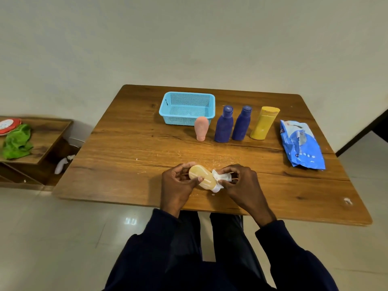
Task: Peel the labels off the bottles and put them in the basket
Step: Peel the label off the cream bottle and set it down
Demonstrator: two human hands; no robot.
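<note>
I hold a small tan bottle [202,177] lying on its side just above the near part of the wooden table [130,148]. My left hand [178,183] grips its rounded end. My right hand [241,183] pinches a crumpled white label [220,177] curling off the other end. A light blue mesh basket [168,110] stands at the back. Beside it stand a pink bottle [201,128], two dark blue bottles [224,124] [241,123] and a yellow bottle [264,123].
A blue plastic packet [301,143] lies at the table's right side. Small white scraps dot the wood near my hands. A low wooden shelf [48,133] at the left carries a green cloth [17,141] and a red-rimmed disc [9,125].
</note>
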